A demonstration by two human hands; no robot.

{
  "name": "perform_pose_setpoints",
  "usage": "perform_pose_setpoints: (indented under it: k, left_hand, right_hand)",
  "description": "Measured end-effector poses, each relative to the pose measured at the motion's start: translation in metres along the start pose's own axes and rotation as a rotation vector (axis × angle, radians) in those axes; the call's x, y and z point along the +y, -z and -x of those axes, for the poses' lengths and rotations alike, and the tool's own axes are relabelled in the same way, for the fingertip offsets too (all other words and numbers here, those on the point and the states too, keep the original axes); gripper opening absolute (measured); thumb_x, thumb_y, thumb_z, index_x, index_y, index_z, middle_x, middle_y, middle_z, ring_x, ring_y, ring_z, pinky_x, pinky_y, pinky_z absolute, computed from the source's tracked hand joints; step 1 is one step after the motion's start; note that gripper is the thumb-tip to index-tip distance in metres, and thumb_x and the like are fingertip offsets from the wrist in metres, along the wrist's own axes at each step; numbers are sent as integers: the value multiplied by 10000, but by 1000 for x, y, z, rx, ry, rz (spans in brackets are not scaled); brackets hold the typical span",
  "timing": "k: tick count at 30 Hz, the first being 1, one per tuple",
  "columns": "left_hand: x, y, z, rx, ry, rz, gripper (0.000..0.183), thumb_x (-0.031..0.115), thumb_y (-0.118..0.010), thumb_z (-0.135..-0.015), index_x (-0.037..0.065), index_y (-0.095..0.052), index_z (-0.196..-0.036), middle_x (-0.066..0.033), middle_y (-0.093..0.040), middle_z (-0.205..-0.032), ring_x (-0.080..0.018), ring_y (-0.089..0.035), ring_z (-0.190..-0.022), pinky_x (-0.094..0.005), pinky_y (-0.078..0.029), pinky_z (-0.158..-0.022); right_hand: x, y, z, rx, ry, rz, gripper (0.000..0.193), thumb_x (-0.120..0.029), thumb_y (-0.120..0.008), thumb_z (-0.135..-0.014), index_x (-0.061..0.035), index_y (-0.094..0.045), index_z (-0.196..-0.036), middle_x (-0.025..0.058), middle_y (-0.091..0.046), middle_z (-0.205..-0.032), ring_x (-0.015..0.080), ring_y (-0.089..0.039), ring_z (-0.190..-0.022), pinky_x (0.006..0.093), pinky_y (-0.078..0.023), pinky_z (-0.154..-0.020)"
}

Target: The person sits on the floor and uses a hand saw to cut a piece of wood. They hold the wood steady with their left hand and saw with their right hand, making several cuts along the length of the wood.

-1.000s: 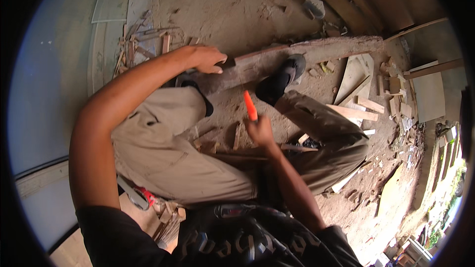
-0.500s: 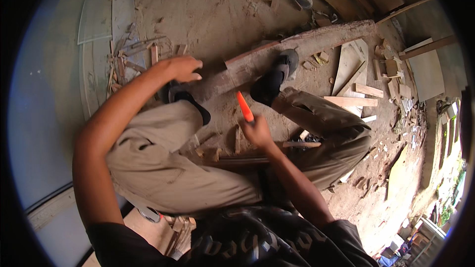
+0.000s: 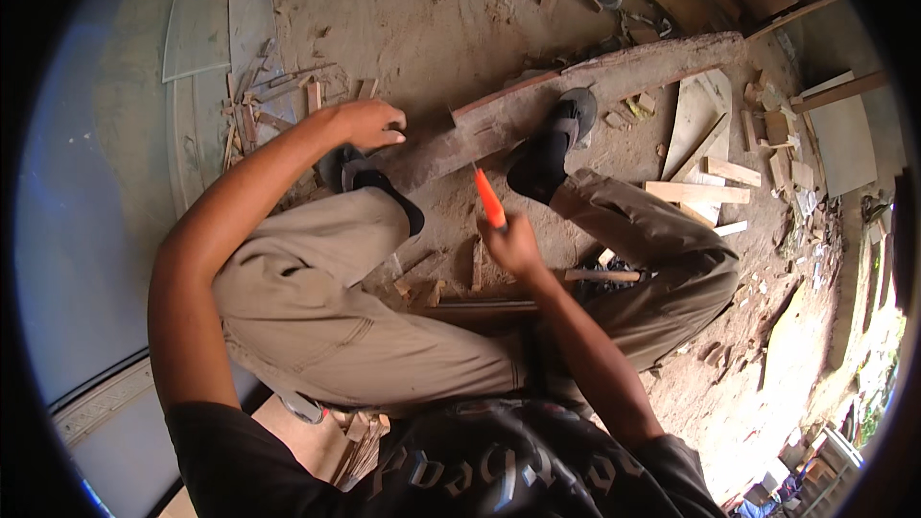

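Sliding leftward along the dirt, away from the near end of the long plank (image 3: 576,96), left hand (image 3: 369,123) now rests loosely curled on bare ground beside the left shoe (image 3: 350,173); half a second earlier sat closer to the wood. Suggests steadying has stopped. Gripping an orange-handled tool (image 3: 489,200), right hand (image 3: 513,247) stays closed, raised between the knees, barely shifted. Plank still pinned under the right shoe (image 3: 552,139).

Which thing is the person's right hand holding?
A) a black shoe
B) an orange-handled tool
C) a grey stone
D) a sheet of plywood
B: the right hand is closed around an orange-handled tool, its tip pointing toward the long wooden plank on the ground.
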State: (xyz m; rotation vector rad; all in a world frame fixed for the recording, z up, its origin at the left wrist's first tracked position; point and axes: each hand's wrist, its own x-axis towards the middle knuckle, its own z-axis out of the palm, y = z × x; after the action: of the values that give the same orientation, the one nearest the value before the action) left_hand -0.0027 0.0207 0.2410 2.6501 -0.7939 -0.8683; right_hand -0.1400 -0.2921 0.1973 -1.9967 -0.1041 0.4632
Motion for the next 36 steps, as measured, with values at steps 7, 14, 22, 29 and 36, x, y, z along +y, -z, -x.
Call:
perform_pose_setpoints:
  k: [7, 14, 22, 29, 36]
  left_hand:
    - [-2, -25, 14, -255, 77, -12, 377, 345, -603, -876, 55, -619, -1116, -200, -650, -1021, -381, -607, -977, -453, -476, -831]
    - [7, -4, -11, -29, -36, -43, 336, 292, -633, -855, 16, -629, -1047, -225, -639, -955, -392, -612, -928, -468, -477, -800]
    - [5, -32, 1, -271, 63, -25, 398, 354, -627, -859, 44, -625, -1108, -213, -654, -1006, -385, -614, -979, -450, -488, -814]
    - [31, 0, -15, -66, -9, -38, 332, 301, -631, -860, 25, -631, -1044, -207, -651, -959, -396, -611, -937, -461, -482, -806]
    - [13, -30, -2, -211, 53, 126, 393, 359, -623, -870, 34, -615, -1090, -205, -658, -985, -381, -619, -951, -457, -486, -815]
  right_hand:
    - [-38, 30, 33, -101, -268, 73, 331, -251, -641, -805, 70, -603, -734, 252, -596, -635, 343, -680, -694, 411, -490, -609]
    - [-24, -7, -26, 81, -21, 50, 371, -270, -628, -824, 78, -586, -704, 273, -539, -600, 374, -621, -577, 445, -461, -584]
    - [-16, 13, 50, 67, 12, 69, 298, -219, -629, -848, 46, -581, -721, 209, -556, -579, 307, -637, -585, 408, -464, -569]
    - [-15, 7, -29, -33, 162, 46, 380, -286, -627, -875, 15, -493, -1064, 302, -609, -796, 519, -570, -787, 521, -459, -617]
    - [-22, 19, 70, 20, 76, 74, 365, -207, -624, -902, -16, -422, -1139, 307, -576, -727, 507, -576, -741, 515, -430, -550]
